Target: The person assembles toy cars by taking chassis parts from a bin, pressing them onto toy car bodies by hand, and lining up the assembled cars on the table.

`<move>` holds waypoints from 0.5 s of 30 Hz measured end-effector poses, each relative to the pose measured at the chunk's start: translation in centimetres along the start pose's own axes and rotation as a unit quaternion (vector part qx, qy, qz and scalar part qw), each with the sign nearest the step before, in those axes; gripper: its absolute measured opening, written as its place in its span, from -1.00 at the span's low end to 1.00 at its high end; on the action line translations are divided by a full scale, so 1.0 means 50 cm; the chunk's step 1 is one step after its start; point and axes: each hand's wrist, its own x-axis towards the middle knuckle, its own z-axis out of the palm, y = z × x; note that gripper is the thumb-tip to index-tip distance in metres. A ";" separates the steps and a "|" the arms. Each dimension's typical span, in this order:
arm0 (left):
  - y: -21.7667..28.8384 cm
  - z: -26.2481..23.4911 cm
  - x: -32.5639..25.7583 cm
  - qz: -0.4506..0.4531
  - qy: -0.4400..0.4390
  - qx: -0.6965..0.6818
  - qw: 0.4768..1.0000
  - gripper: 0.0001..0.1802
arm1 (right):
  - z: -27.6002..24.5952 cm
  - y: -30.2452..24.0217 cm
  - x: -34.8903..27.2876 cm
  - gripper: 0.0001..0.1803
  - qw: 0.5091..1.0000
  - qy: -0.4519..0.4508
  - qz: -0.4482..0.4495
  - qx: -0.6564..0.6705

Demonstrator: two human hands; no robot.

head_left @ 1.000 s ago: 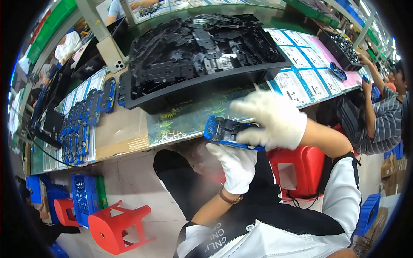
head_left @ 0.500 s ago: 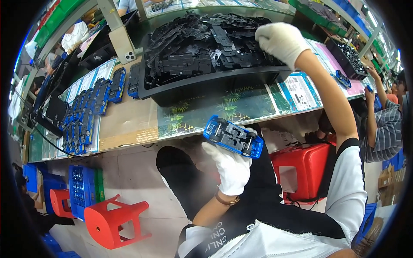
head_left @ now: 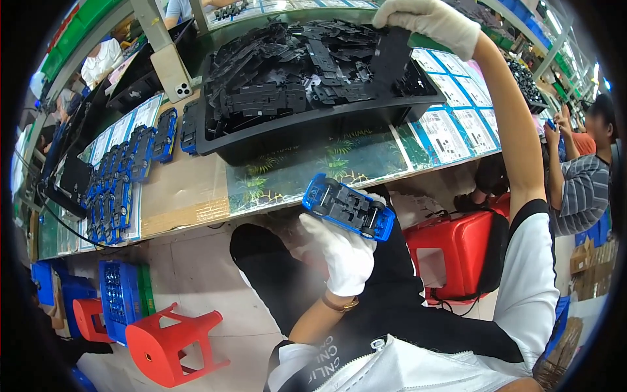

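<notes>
Left hand (head_left: 343, 251) gripping blue toy car (head_left: 349, 210) mid-frame, right hand (head_left: 428, 19) pinching black plate (head_left: 390, 55) over heaped bin (head_left: 313, 127) at top; snagging neighbours, spill likely.

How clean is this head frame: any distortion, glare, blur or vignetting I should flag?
Head view: strong fisheye bend, the workbench edge curving and black corners vignetting the circle; bright overhead glare at the upper right washes out the shelves; the white-gloved right hand is near the top rim, slightly overexposed; the left hand and the blue toy car are sharp, as is the black tray.
</notes>
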 end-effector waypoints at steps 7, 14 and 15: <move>0.001 0.006 -0.003 -0.012 0.001 -0.016 1.000 -0.07 | 0.116 0.079 -0.019 -0.75 0.908 0.052 0.316 -0.270; 0.029 0.005 0.009 0.035 0.049 -0.025 0.998 -0.06 | 0.254 -0.073 -0.026 -0.51 0.724 0.013 0.497 -0.479; 0.029 -0.014 0.012 0.056 0.017 -0.085 0.995 -0.23 | 0.272 -0.090 -0.022 -0.50 0.721 0.006 0.513 -0.466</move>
